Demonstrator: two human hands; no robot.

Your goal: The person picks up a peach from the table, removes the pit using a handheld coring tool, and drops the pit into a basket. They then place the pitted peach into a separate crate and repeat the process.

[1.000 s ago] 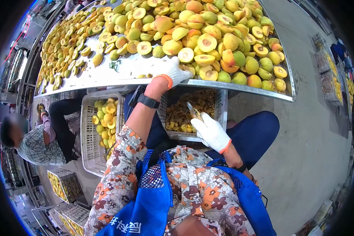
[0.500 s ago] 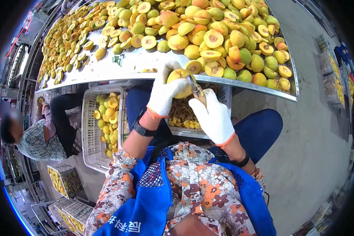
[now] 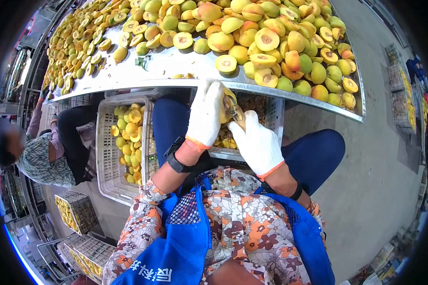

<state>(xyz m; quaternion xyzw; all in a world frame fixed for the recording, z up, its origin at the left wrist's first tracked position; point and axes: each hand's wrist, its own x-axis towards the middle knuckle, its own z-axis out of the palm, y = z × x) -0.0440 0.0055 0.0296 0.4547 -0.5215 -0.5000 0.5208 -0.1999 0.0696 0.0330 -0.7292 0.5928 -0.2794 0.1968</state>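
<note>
Over the crate between my knees, my left hand [image 3: 207, 111], in a white knit glove, is closed around a yellow peach half [image 3: 228, 100]. Its cut side faces right. My right hand [image 3: 257, 145], gloved the same way, grips a small pitting tool [image 3: 238, 117] with a tan handle and a dark metal end. That end is at the cut face of the peach; how deep it sits is hidden. Just ahead of my hands, a cut peach half [image 3: 226, 63] lies face up near the edge of the metal table [image 3: 176, 84].
Peach halves [image 3: 271, 40] are heaped across the table. A white crate [image 3: 103, 156] of peach halves stands left of my legs. Below my hands, another crate [image 3: 276, 111] holds brown and yellow scraps. A co-worker [image 3: 50, 159] sits at left, near more filled crates [image 3: 76, 211].
My left hand has turned the peach, bringing its cut side towards the tool. Both hands sit slightly lower against the table edge. The co-worker's arm now reaches up to the table.
</note>
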